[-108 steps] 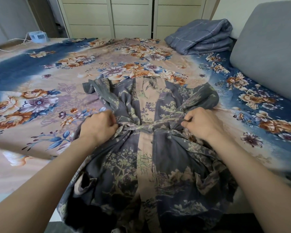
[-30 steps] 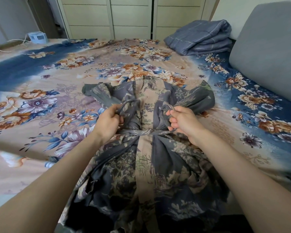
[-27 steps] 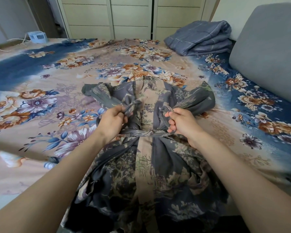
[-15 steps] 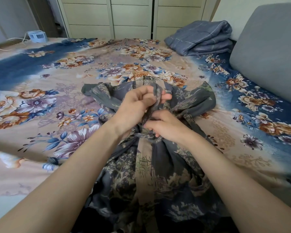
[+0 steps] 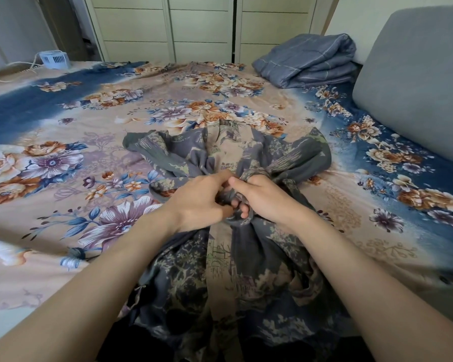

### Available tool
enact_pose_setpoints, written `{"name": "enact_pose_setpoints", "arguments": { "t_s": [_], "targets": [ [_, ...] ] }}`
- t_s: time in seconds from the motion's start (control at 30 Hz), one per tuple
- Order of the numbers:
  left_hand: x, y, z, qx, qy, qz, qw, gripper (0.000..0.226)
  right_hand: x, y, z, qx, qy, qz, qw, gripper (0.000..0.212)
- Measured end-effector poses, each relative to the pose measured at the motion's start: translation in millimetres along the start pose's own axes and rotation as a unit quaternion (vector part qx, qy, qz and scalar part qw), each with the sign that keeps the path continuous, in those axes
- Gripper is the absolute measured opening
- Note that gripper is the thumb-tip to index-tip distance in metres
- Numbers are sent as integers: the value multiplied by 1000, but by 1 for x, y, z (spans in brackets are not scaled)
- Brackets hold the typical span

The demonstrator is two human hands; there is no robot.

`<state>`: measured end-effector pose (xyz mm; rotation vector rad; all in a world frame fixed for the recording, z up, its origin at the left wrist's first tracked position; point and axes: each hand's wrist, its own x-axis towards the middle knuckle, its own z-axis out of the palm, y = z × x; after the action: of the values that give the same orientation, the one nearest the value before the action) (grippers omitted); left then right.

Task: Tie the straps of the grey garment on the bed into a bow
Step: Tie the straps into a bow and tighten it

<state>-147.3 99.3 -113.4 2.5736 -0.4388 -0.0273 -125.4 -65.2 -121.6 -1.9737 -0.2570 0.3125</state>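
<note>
Head view: left hand [image 5: 198, 198] and right hand [image 5: 266, 197] hide the straps [image 5: 232, 202].

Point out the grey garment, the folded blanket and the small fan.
grey garment [image 5: 246, 270], head view, on its lower front panel.
folded blanket [image 5: 309, 61], head view, on its top fold.
small fan [image 5: 55, 59], head view, on its grille.

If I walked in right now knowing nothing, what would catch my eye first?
Two bare hands, the left hand and right hand, meet over the middle of a grey patterned garment, fingers closed on its straps. Beneath it spreads a loud flowered bedsheet, with a folded blue blanket at the far right corner.
</note>
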Motion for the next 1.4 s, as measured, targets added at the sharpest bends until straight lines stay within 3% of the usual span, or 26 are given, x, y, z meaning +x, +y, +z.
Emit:
{"name": "enact_pose_setpoints", "arguments": {
  "t_s": [0.07, 0.27, 0.33, 0.4, 0.53, 0.77, 0.93, 1.0, 1.1, 1.2, 1.27, 1.4],
  "targets": [
    [0, -3, 3, 58, 46, 25, 997, 34, 0, 2, -1, 34, 16, 10, 999, 48],
    [4, -7, -5, 220, 155, 21, 963, 51, -1, 0, -2, 151, 58, 37, 986, 30],
    [5, -13, -10, 302, 147, -1, 942, 63, 0, 0, -3, 157, 63, 45, 985, 30],
    [4, -22, -17, 336, 132, -42, 931, 59, 1, 2, -5, 151, 71, 48, 985, 31],
    [1, -46, -26, 342, 152, -139, 917, 9, 3, 6, -6, 120, 71, 48, 989, 36],
    [-6, -98, -29, 337, 191, -300, 872, 29, 6, 6, -7, 105, 91, 64, 988, 40],
    [-15, -119, -27, 276, 132, -369, 877, 47, 5, 8, -10, 103, 94, 72, 988, 38],
    [-15, -115, -27, 274, 98, -347, 892, 50, 4, 10, -11, 115, 89, 76, 986, 35],
    [-9, -88, -27, 250, 106, -204, 941, 48, 4, 9, -10, 115, 82, 72, 987, 34],
    [-2, -40, -17, 74, 92, -50, 992, 54, 5, 7, -6, 126, 76, 66, 987, 33],
    [2, -16, -6, -57, 35, -1, 998, 57, 6, 5, -2, 143, 71, 66, 985, 32],
    [8, -2, 14, -27, 71, 48, 996, 56, 4, 3, -2, 179, 62, 69, 979, 31]
  ]
}}
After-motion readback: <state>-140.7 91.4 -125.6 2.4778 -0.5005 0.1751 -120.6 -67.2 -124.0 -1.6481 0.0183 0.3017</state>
